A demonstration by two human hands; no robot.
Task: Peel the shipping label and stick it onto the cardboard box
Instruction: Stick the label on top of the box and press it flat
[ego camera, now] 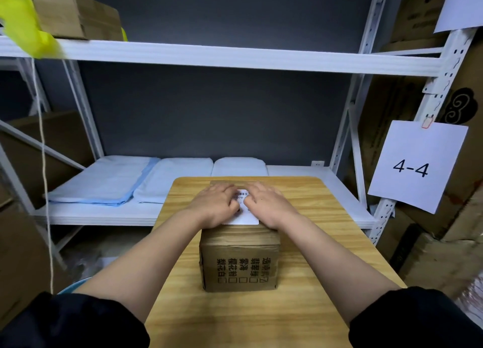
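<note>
The white printed shipping label (244, 218) is pressed flat on top of the taped brown cardboard box (239, 258) (on the wooden table (326, 243)) by the left hand (217, 206) and right hand (266, 203), fingers extended, nothing grasped; edges should be smoothed outward.

Stockroom or warehouse bay: you face white metal shelving (235, 57), stacked cardboard cartons (407, 10), and a paper location tag "4-4" (415, 164).

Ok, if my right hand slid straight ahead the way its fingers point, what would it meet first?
Probably nothing on the cardboard box: the right hand would slide off the shipping label and past the far edge. Depth is unclear.
</note>
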